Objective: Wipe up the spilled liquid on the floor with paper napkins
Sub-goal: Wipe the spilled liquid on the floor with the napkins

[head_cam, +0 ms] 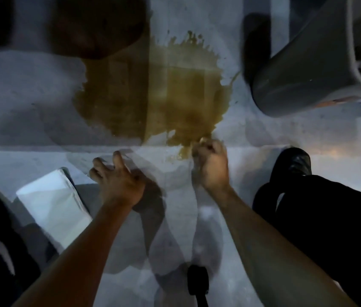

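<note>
A wide brown spill (153,94) covers the pale floor ahead of me. A stack of white paper napkins (53,202) lies on the floor at the lower left. My left hand (117,180) and my right hand (212,167) reach out side by side just short of the spill. A faint, motion-blurred paper napkin (166,171) stretches between them. My right hand's fingers are curled round one end at the spill's near edge. My left hand's thumb and fingers grip the other end.
A grey bin (303,63) lies tilted at the upper right beside the spill. A dark round object (99,25) sits at the top left. My black shoe (294,162) and dark trouser legs flank the scene. A small black object (197,282) is at the bottom centre.
</note>
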The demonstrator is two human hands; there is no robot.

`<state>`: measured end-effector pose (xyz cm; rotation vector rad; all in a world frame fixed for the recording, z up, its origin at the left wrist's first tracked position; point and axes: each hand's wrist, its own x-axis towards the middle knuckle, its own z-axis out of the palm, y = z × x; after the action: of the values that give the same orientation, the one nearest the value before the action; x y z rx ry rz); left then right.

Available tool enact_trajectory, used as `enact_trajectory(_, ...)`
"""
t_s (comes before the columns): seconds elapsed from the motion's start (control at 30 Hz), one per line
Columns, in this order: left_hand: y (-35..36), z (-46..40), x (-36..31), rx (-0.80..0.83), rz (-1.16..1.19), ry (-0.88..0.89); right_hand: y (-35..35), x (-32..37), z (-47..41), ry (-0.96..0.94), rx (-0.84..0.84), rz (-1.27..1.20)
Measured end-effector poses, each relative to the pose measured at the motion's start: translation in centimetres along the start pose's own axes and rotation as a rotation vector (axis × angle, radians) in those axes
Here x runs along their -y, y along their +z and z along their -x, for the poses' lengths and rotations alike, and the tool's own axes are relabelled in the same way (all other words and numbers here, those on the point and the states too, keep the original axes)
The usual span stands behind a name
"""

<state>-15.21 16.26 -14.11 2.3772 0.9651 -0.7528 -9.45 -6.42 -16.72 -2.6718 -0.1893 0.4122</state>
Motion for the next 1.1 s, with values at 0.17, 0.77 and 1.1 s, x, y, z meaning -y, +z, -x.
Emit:
enact_trajectory(0.17, 0.3, 0.1, -0.6, 0.057, -0.030, -0.005, -3.5, 0.1, -7.8, 0.014, -0.179, -0.074)
enact_trajectory(0.77, 0.2, -0.8, -0.9, 0.093, -0.262, 0.006, -2.6, 2.3, -8.7, -0.018, -0.060, -0.042)
enact_trajectory(1.1, 0.8, -1.9, -1.5, 0.115, -0.321, -0.008, -1.1, 0.3, -8.0, -0.202, 0.012, 0.088)
